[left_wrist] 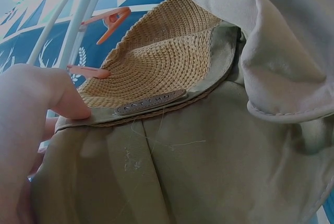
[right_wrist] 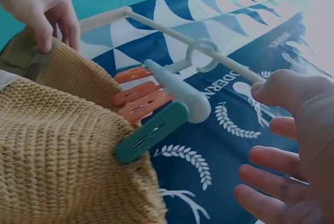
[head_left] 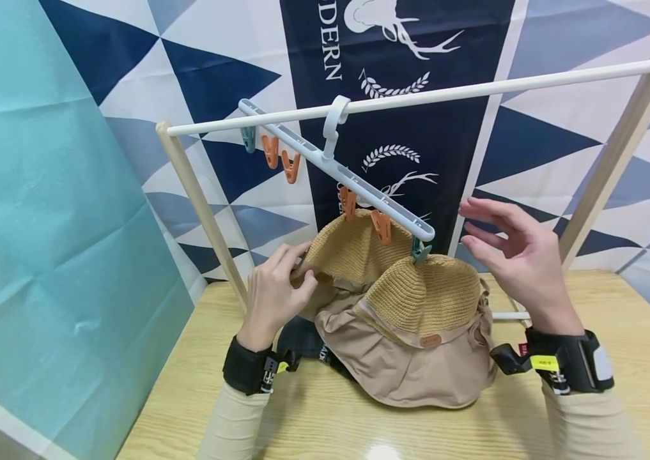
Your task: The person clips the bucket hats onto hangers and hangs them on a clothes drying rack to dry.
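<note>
Two straw-topped hats with tan cloth brims hang from a light-blue clip hanger (head_left: 330,165). A green clip (right_wrist: 151,132) bites the top of the front hat (head_left: 434,291). Behind it, the back hat (left_wrist: 151,62) is caught by an orange clip (left_wrist: 88,71). My left hand (head_left: 278,287) pinches the back hat's left edge, where straw meets cloth, thumb on the near side. Right of the hanger's near end, my right hand (head_left: 517,255) is raised with fingers spread and loosely bent, touching nothing. Another orange clip (head_left: 381,227) hangs between the two gripped spots.
The hanger hooks over the white rail (head_left: 497,88) of a wooden-legged rack. Toward its far end dangle a teal clip (head_left: 248,138) and two orange clips (head_left: 270,152). A dark cap (head_left: 298,338) lies on the wooden table (head_left: 175,396) beneath the hats. Patterned cloth backs the rack.
</note>
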{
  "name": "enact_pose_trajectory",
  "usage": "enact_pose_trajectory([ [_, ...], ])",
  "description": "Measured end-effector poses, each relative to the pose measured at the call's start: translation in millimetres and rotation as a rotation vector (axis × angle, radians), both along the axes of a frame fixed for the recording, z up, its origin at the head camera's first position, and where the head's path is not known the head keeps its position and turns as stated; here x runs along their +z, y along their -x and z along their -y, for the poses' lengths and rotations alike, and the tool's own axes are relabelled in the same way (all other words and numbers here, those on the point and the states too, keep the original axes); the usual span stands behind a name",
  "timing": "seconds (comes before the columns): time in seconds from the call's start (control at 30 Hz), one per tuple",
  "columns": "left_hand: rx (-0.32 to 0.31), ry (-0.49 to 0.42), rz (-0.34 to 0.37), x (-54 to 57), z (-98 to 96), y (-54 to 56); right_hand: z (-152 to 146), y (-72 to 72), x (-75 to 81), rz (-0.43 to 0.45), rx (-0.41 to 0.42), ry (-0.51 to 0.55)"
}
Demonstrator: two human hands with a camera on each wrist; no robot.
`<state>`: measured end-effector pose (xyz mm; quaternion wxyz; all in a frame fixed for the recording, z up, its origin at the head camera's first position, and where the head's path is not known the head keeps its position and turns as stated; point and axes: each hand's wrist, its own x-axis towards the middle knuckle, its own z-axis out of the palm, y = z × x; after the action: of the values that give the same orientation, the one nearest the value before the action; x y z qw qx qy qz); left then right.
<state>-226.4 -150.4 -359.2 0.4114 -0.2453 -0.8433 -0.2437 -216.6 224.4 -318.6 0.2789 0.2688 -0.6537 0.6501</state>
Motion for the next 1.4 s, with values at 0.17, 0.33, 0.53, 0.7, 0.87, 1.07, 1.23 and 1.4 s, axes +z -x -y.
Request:
enact_pose_trajectory([
  [0.17,0.006,-0.007,-0.001,0.4,-0.1,-0.8,3,-0.8,-5.2,0.022,-0.062,-0.085],
  [0.33,0.004,-0.004,0.002,0.3,0.0,-0.7,5,-1.9,-8.8,0.069,-0.134,-0.172],
  [0.53,-0.001,-0.002,-0.006,-0.8,-0.1,-1.6,18,-2.9,-13.5,0.085,-0.124,-0.167],
  [0.7,-0.002,-0.005,-0.016,-1.2,-0.7,-3.4,37,-5.9,-17.0,0.1,-0.113,-0.165],
  [0.87,-0.002,-0.003,-0.024,-0.6,-2.9,-3.1,50,-6.4,-19.9,0.1,-0.186,-0.187],
  [1.07,0.002,0.002,-0.024,0.5,-5.3,-2.7,54,-4.4,-22.1,0.099,-0.221,-0.15],
  [1.23,-0.004,0.01,-0.017,1.5,-8.2,-4.7,53,-5.5,-19.4,0.097,-0.248,-0.105],
  [1.4,-0.009,0.008,0.006,1.9,-9.2,-7.3,53,-3.1,-15.6,0.103,-0.253,-0.057],
])
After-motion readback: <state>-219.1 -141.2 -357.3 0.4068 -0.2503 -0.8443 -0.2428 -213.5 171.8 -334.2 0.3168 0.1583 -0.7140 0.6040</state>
